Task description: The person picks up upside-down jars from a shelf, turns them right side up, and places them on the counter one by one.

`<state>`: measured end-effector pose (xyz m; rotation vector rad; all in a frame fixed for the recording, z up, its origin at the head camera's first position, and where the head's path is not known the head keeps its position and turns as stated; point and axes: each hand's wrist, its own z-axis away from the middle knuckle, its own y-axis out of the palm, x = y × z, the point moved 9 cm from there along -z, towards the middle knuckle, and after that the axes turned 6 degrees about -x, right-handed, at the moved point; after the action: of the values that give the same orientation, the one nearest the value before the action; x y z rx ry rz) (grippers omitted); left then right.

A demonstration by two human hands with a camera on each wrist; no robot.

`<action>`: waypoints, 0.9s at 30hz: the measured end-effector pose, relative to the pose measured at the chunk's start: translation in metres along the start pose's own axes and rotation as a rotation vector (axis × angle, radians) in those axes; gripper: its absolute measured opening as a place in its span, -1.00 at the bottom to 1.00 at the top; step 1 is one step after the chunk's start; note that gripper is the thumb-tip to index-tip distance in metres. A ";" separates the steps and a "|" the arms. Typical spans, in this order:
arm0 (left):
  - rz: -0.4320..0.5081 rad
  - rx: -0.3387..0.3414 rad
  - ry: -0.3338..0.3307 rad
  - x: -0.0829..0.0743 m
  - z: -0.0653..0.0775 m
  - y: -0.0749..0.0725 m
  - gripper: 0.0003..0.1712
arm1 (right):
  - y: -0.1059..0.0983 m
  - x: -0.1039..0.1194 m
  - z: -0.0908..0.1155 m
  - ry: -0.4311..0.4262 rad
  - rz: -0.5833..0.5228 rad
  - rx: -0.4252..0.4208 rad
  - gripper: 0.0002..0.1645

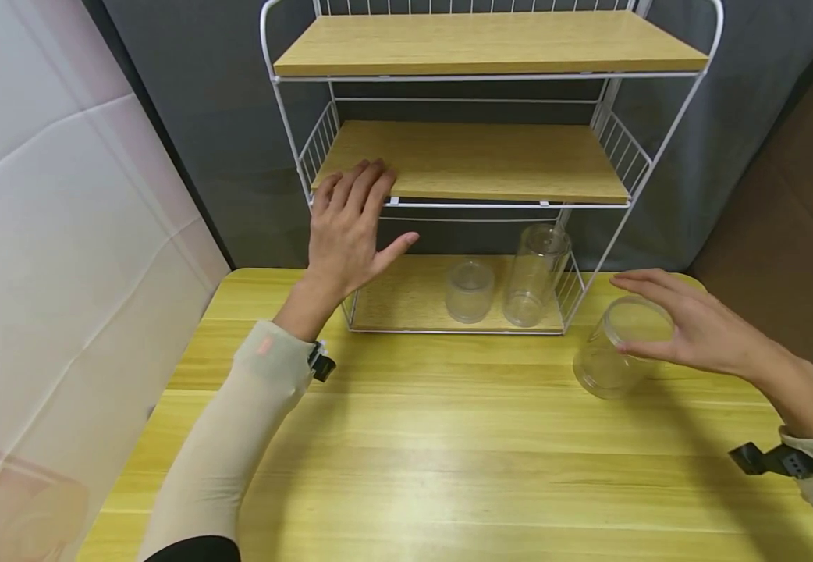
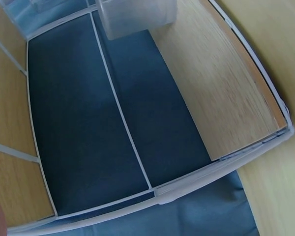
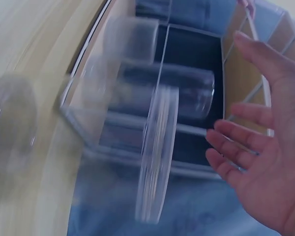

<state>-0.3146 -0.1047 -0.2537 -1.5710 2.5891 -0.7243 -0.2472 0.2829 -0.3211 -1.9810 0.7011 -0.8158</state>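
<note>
My left hand (image 1: 346, 222) lies at the front left edge of the middle shelf (image 1: 477, 160), fingers extended over the board and thumb out to the side. On the table at the right stands a clear jar (image 1: 606, 363) with a thick rim or lid (image 3: 160, 152). My right hand (image 1: 701, 328) is beside its top, thumb and fingers spread. In the right wrist view the palm and fingers (image 3: 236, 147) show apart from the jar. A short frosted jar (image 1: 469, 293) and a tall clear jar (image 1: 529, 281) stand on the bottom shelf (image 1: 406, 300).
The shelves belong to a white wire rack (image 1: 617, 254) with a top board (image 1: 484, 43), standing at the back of the wooden table (image 1: 413, 437). A dark cloth (image 1: 196, 117) hangs behind. White sheeting (image 1: 62, 234) borders the left, a brown panel (image 1: 793, 195) the right.
</note>
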 end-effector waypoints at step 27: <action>0.031 -0.017 -0.030 0.000 0.001 -0.001 0.02 | 0.040 0.026 -0.080 0.322 -0.114 -0.131 0.28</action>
<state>-0.3136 -0.1053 -0.2541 -1.5304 2.5986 -0.6730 -0.2984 0.2057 -0.3152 -2.0419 0.8495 -1.2026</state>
